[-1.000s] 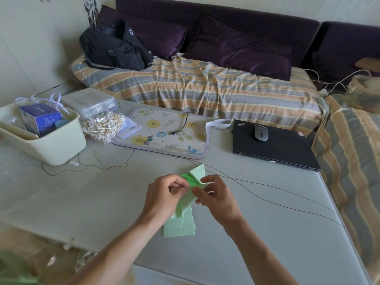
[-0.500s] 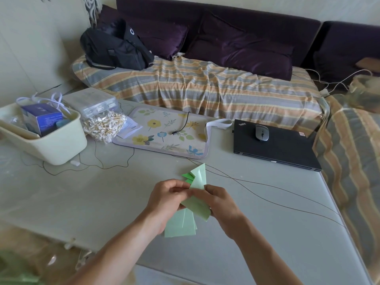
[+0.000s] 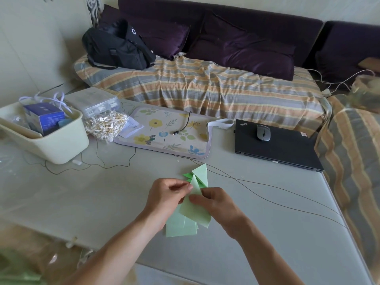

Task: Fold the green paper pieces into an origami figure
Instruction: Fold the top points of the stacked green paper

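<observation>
- Nearest to me, a few flat pale green sheets (image 3: 181, 228) lie stacked on the grey table (image 3: 102, 198), partly under my wrists.
- My left hand (image 3: 166, 197) has its fingers curled, thumb and forefinger pinching the upper edge of the folded green piece (image 3: 195, 212) I am working on.
- My right hand (image 3: 216, 204) curls round the same piece from the other side, thumb pressed on its face; the piece is held just above the stack, its lower corner pointing down towards me.
- Just beyond my fingers, pale triangular flaps (image 3: 202, 174) stick up, with small brighter green points (image 3: 188, 175) at their left; I cannot tell whether these belong to the held piece or lie on the table.
- A thin dark cable (image 3: 267, 199) runs across the table to the right of my hands.
- Farther out, a floral mat (image 3: 164, 132) lies mid-table, with a bag of cotton swabs (image 3: 106, 125) at its left and a cream bin (image 3: 55, 145) holding a blue box (image 3: 44, 120) beyond that.
- To the right, a closed black laptop (image 3: 287, 153) carries a grey mouse (image 3: 263, 132).
- At the back, a striped-covered sofa (image 3: 205, 87) holds a black bag (image 3: 117, 48) and purple cushions (image 3: 242, 50).
</observation>
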A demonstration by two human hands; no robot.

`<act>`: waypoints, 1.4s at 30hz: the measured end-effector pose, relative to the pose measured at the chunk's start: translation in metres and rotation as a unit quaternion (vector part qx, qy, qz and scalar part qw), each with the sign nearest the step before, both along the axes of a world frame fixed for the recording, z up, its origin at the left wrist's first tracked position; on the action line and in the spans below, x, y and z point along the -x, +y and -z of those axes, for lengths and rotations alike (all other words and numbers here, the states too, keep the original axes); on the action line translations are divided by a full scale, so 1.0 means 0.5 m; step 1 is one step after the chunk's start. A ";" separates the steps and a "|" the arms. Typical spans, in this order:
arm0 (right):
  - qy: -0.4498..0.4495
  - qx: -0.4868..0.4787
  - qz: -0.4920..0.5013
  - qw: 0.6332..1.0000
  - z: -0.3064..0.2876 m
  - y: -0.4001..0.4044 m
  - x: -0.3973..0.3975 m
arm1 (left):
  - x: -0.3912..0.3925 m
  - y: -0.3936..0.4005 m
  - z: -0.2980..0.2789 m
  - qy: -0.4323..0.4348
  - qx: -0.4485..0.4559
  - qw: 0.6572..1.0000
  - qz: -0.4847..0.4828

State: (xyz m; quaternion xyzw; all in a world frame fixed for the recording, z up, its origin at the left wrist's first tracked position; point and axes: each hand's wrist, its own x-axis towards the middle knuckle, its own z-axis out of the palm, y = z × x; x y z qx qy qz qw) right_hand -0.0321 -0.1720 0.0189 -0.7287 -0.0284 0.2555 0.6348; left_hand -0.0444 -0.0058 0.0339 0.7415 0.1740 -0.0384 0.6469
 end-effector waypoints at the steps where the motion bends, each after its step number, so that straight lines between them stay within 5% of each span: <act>1: -0.003 -0.002 -0.006 1.000 0.000 0.000 -0.001 | 0.000 0.000 -0.001 0.001 0.006 1.000 -0.001; 13: -0.007 -0.012 -0.019 1.000 0.006 0.000 -0.003 | 0.002 -0.004 -0.009 0.008 0.037 0.999 -0.003; 23: -0.023 0.068 0.044 0.996 0.002 0.003 -0.003 | 0.004 -0.007 -0.006 -0.102 -0.224 0.968 0.041; 42: -0.019 0.053 0.001 0.998 -0.005 -0.001 0.000 | -0.002 -0.003 0.007 -0.062 -0.148 0.987 0.022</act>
